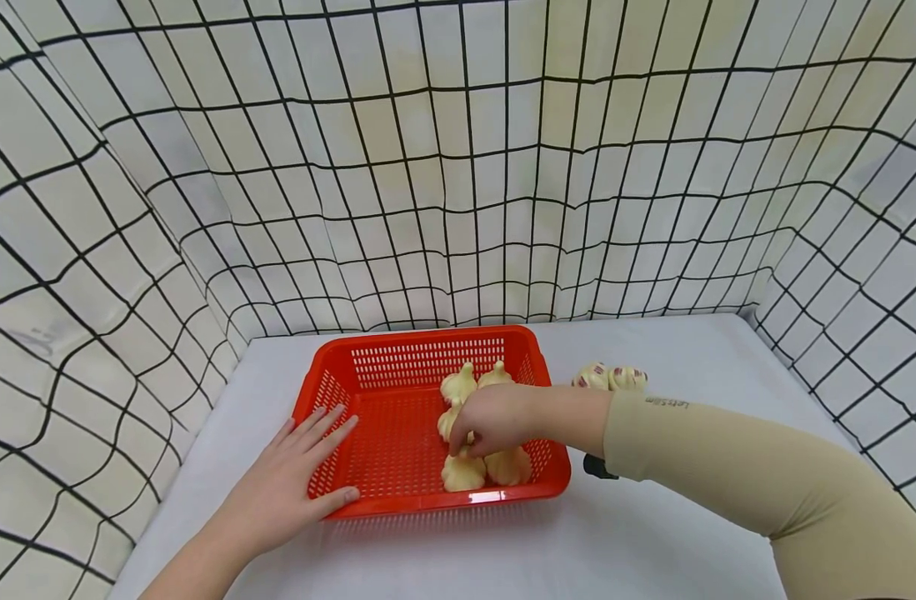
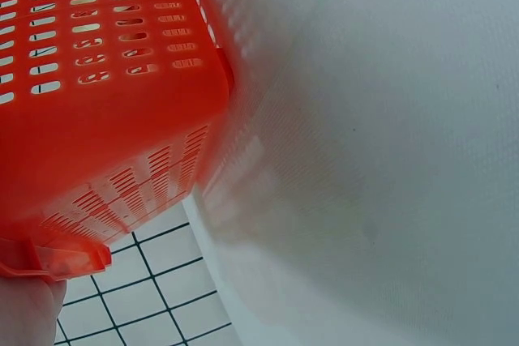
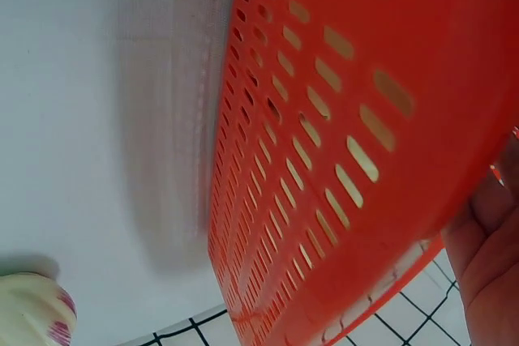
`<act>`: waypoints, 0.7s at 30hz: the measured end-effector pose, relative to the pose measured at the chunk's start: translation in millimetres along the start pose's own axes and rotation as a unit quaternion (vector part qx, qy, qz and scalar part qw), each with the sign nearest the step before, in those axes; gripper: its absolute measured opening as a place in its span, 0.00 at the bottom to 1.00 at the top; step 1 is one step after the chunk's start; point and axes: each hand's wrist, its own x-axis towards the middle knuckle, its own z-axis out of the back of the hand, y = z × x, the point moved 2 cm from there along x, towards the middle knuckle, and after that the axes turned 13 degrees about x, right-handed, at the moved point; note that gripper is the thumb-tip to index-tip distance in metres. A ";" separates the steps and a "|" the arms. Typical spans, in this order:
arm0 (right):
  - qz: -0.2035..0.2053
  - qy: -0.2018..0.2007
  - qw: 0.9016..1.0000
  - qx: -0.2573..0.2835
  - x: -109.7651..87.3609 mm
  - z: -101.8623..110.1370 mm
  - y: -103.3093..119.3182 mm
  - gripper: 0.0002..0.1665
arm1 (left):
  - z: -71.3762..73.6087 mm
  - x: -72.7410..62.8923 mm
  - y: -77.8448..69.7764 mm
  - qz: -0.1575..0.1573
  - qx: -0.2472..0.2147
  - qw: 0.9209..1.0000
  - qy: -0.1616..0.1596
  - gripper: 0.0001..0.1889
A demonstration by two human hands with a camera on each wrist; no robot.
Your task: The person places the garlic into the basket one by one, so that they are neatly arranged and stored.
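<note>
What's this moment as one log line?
left hand: on red basket; right hand: inside, at pale bulb, grip unclear; purple-marked bulbs: outside basket

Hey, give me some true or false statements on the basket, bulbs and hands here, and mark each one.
1. The right hand reaches into the red basket. True.
2. The pale bulbs in it lie at its left end. False: those bulbs sit toward its right end.
3. Purple-marked bulbs lie outside it on the table. True.
4. The left hand holds a bulb. False: it rests at the basket's near left corner.
</note>
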 end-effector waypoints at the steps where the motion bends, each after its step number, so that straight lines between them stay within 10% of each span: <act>1: -0.002 0.000 1.000 0.002 0.1 -0.1 0.0 0.12 | 0.1 0.0 0.1 0.000 0.000 1.000 0.000 0.47; 21: -0.007 -0.050 0.998 0.038 -15.6 21.6 -7.1 0.17 | -1.4 0.1 0.6 -0.003 0.002 1.000 -0.004 0.47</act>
